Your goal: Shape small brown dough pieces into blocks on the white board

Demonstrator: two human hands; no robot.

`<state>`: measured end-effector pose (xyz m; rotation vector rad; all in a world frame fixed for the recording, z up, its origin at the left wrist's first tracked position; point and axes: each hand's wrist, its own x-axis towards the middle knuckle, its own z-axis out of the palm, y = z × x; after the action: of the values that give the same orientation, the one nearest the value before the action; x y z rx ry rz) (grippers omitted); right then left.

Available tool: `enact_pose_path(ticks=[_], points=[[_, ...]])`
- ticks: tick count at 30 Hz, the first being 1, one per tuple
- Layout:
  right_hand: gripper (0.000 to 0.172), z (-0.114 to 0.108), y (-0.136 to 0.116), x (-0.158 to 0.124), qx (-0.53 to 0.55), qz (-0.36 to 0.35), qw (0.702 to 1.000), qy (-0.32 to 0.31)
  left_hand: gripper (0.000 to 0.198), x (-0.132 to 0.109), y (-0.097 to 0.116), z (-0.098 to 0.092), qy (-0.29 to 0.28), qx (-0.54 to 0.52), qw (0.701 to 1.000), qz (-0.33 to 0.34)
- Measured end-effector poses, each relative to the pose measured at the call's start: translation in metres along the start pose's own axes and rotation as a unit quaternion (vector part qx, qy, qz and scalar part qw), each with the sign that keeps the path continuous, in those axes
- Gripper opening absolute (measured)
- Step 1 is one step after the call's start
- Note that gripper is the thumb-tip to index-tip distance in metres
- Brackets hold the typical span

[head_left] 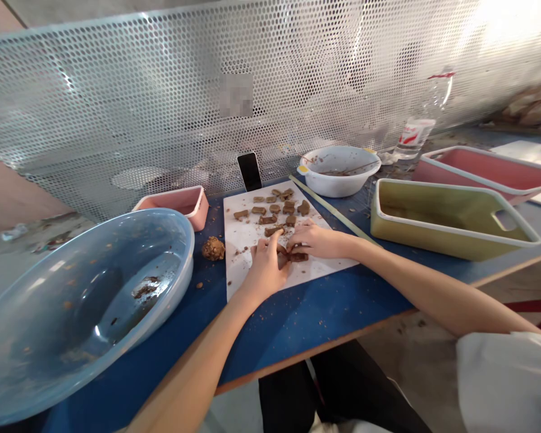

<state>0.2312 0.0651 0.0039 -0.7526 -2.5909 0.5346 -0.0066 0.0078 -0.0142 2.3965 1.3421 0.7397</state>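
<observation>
My left hand [267,264] is closed with its fingertips and thumb around a dark brown, clay-like piece [299,257] on a white board [247,282]. From the other side my right hand [311,239] presses its curled fingers onto the same piece, and the two hands almost touch. Part of the piece is hidden under the fingers. Just beyond the hands lie several smaller brown blocks [267,220] of the same look, with crumbs around them. A rough brown lump [213,248] sits on the blue table left of the board.
A large blue basin [85,258] stands at left, with a pink box [200,207] behind it. A phone [250,171] leans against the mesh panel [171,108]. Rightward are a thin strip [333,210], a white basin [338,184], a green box [433,231], a red box [487,165] and a bottle [417,129].
</observation>
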Motion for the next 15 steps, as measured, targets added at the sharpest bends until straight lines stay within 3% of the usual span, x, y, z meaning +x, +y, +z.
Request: enact_pose_path(ticks=[15], points=[[0.026,-0.0055,0.0004,-0.0035,-0.043,-0.011,0.998,-0.034,0.081,0.0006,0.0031,-0.0042,-0.008,-0.004,1.000,-0.006]])
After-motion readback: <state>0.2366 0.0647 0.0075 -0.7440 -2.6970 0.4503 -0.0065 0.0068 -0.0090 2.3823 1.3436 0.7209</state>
